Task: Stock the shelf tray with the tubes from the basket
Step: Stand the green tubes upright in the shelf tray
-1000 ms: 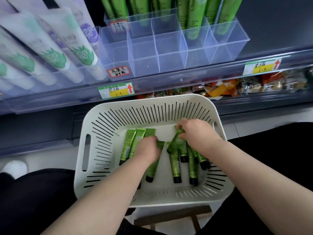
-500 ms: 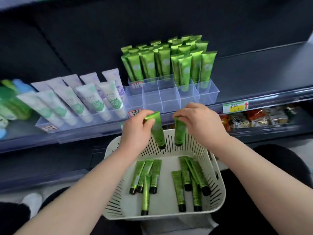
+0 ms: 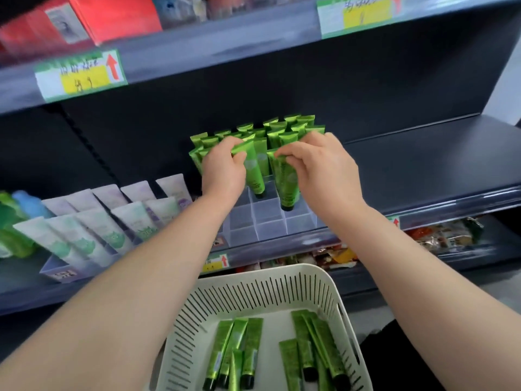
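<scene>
My left hand (image 3: pixel 224 167) pinches the crimped top of a green tube (image 3: pixel 253 176), cap down in a compartment of the clear shelf tray (image 3: pixel 270 227). My right hand (image 3: pixel 318 165) pinches another green tube (image 3: pixel 286 187), its black cap low in the neighbouring compartment. Several green tubes (image 3: pixel 282 131) stand upright in the tray's back rows; the front compartments hold nothing. Below, the white slotted basket (image 3: pixel 253 289) holds several green tubes (image 3: pixel 236 351) lying flat.
Left of the tray, white and lilac tubes (image 3: pixel 112 218) lean in another holder. Green and blue bottles (image 3: pixel 14 221) stand at the far left. Price tags (image 3: pixel 81 74) hang on the upper shelf edge, red boxes above. Snack packets (image 3: pixel 439 235) lie on the lower shelf.
Both hands took one tube each out of the basket, lifted them to the shelf and brought them cap down into the tray. The view tilted upward.
</scene>
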Available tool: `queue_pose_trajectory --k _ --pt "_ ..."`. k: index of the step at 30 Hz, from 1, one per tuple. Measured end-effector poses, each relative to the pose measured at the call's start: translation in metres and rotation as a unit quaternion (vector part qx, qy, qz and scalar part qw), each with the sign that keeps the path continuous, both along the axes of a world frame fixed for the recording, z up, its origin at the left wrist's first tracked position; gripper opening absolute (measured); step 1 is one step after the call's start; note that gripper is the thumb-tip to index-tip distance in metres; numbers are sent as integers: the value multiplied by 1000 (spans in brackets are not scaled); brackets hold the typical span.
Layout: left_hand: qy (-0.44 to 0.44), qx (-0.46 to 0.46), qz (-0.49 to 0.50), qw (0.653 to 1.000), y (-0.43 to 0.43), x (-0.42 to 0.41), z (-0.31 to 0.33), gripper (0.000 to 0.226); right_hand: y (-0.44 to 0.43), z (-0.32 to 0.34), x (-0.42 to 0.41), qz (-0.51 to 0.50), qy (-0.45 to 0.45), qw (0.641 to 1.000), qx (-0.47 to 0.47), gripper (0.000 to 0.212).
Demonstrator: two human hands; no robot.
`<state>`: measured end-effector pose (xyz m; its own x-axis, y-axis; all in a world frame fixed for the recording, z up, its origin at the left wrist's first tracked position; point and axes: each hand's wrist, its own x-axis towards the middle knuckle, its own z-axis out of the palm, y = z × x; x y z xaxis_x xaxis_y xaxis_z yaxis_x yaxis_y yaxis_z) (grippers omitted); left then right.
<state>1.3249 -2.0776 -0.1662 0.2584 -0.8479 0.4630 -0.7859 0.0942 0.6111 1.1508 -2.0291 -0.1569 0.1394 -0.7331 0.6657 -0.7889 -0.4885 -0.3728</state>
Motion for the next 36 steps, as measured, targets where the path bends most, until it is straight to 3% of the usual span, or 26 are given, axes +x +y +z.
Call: queue_pose_trajectory --k 11,20,25,36 --pt "-46 117 -25 992 -57 7 -29 27 -25 -7 3 13 20 999 29 25" --pt "-40 47 -24 998 -24 25 -19 44 -39 -3 30 19 20 999 27 26" --pt "-107 48 -36 992 6 41 -17 36 -57 0 53 4 31 999 10 25" --pt "-100 72 -84 989 33 47 -33 29 -83 -26 68 -13 115 987 111 33"
